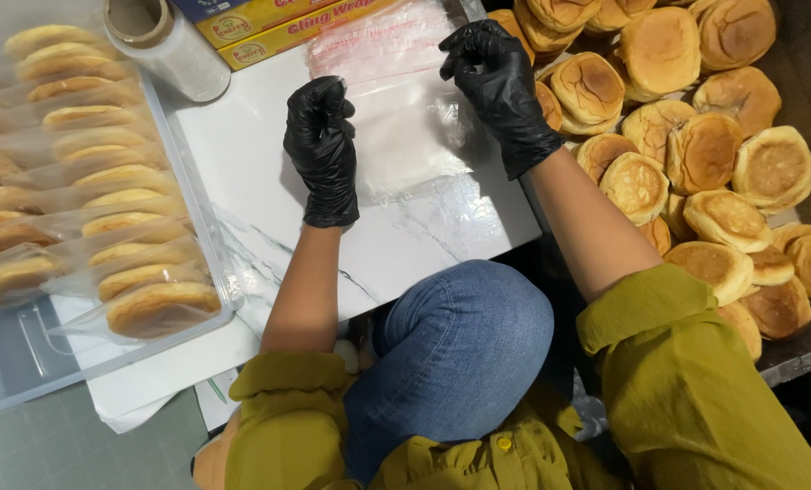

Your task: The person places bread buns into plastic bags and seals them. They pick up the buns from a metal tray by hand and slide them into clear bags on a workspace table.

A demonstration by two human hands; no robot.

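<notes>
1. Both hands wear black gloves and work over a white marble-patterned board [269,195], and between them lies a clear plastic bag [405,136].
2. The left hand [322,150] sits at the bag's left edge, fingers curled in and pinching the film there.
3. The right hand [496,86] is at the bag's far right corner, fingertips bunched and gripping that edge of the plastic.
4. So the bag is stretched flat between the two grips, lying on the board just beyond the person's raised knee in blue jeans [455,349].
5. Its long axis runs away from the person, up toward a stack of more clear bags [383,41] at the board's far end; which end is the mouth I cannot tell.
6. To the left, a clear tray [24,372] holds rows of bagged buns [106,181].
7. To the right, a dark tray [809,349] is heaped with loose golden buns [696,145].
8. A roll of cling film [165,41] lies at the board's far left corner, beside yellow boxes [269,27].
</notes>
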